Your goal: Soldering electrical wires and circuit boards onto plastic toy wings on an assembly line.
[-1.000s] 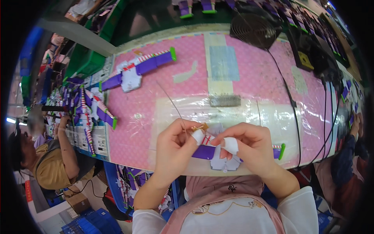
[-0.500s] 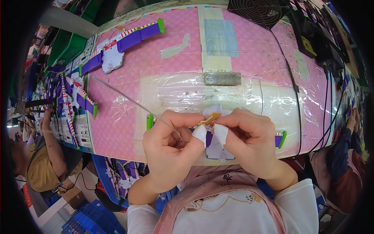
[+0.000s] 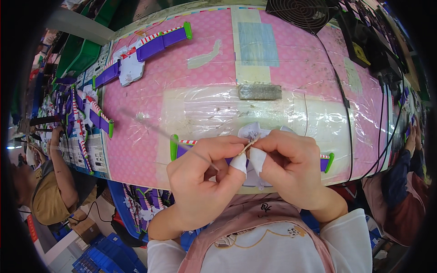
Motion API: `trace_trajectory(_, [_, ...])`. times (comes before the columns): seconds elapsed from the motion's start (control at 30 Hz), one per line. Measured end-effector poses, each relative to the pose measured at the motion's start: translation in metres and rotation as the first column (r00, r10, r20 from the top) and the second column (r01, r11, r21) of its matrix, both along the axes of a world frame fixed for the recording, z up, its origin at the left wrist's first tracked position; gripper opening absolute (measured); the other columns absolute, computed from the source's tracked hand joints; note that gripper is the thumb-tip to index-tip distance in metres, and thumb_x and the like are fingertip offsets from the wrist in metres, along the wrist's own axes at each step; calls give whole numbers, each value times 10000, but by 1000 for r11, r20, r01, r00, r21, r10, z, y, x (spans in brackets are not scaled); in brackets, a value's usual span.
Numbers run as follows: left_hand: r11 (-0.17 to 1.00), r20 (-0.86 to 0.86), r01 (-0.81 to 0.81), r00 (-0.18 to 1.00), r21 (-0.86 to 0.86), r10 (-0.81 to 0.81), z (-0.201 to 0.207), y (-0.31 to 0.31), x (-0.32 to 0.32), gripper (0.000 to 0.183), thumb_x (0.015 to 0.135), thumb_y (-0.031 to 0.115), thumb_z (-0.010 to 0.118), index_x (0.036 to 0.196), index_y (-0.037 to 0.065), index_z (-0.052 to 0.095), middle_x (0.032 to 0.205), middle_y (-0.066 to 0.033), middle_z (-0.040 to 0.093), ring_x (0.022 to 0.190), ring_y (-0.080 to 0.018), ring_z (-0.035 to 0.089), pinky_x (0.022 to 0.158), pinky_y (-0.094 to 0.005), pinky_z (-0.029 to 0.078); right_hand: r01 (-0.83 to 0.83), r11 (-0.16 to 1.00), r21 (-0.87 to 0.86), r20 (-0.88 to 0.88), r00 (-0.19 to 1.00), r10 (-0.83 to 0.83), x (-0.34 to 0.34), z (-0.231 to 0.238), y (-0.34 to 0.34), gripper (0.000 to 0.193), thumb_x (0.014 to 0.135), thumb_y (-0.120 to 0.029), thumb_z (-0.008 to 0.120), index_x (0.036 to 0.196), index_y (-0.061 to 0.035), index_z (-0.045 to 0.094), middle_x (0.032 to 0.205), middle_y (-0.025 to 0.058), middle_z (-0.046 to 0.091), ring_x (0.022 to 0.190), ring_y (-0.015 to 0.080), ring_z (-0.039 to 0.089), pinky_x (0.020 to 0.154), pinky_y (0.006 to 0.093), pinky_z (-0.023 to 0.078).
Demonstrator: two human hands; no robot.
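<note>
My left hand point(image 3: 200, 179) and my right hand point(image 3: 293, 170) meet fingertip to fingertip near the table's front edge, both pinching a small, thin yellowish-tan strip point(image 3: 249, 144). White wrapping covers both thumb tips. A long, thin grey rod point(image 3: 166, 132), blurred at its far end, also sticks out up-left from my left hand; its kind is unclear. Below my fingers lies a toy wing assembly point(image 3: 325, 162), white in the middle with purple wings, red-and-white stripes and green ends. My hands hide much of it.
Another wing assembly point(image 3: 152, 48) lies at the back left, with a pile of similar ones point(image 3: 75, 109) at the left edge. A grey metal block point(image 3: 260, 92) sits mid-table. A fan point(image 3: 300, 11) and black cables point(image 3: 339, 77) are at right. Co-workers' arms point(image 3: 61, 168) show at both sides.
The strip has turned from a wider, bunched look to a narrow, edge-on line between my fingertips. My left fingers have shifted slightly right, and the rod has swung a little.
</note>
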State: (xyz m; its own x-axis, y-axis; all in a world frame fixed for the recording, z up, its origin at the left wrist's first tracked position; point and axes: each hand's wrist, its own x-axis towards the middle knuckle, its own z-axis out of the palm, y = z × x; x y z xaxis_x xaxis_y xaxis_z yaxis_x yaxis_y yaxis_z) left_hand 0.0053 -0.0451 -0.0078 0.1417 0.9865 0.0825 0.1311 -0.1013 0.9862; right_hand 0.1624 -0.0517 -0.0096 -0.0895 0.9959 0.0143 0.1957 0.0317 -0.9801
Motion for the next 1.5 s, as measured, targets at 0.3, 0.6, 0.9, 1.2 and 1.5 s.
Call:
trace_trajectory(0.3, [999,-36,23,999,-26,-24,5,2,2,141,678,-56,651,802,-25,590,896,-126,649,468,-26,456,405,-173,360,-25,1000,17,-42,999,25,6,-4,1,122,795,-59,609,882,23,629,658,49,565,495,53,458,437,219,353])
trace_trajectory(0.6, [835,-500,282,866,472,-9,0,7,2,190,629,-12,654,813,-18,610,852,-115,631,600,-184,604,516,-253,477,-40,996,-79,-117,993,31,11,-9,-2,109,810,-47,576,875,32,615,654,87,568,488,127,493,454,249,383])
trace_trajectory(0.9, [820,-574,332,819,467,-4,8,19,0,281,643,-61,637,917,3,637,821,-117,618,669,-201,610,535,-273,475,-14,996,-83,36,999,17,6,-3,5,153,874,-83,480,842,33,575,652,116,569,513,206,518,487,273,405])
trace_trajectory(1.2, [977,-357,214,913,14,-195,16,34,-8,144,714,-33,630,856,-37,601,691,-72,557,484,-83,481,429,-215,370,70,998,-2,486,872,-60,62,2,7,335,894,-219,445,713,27,582,589,139,510,551,292,516,519,341,402])
trace_trajectory(1.5, [914,89,180,983,-363,-158,4,34,3,102,790,-8,602,884,-34,570,633,35,512,511,-1,401,456,-163,306,305,952,-18,158,941,-299,54,-27,-8,88,675,-12,623,762,2,620,612,59,560,508,142,508,460,249,383])
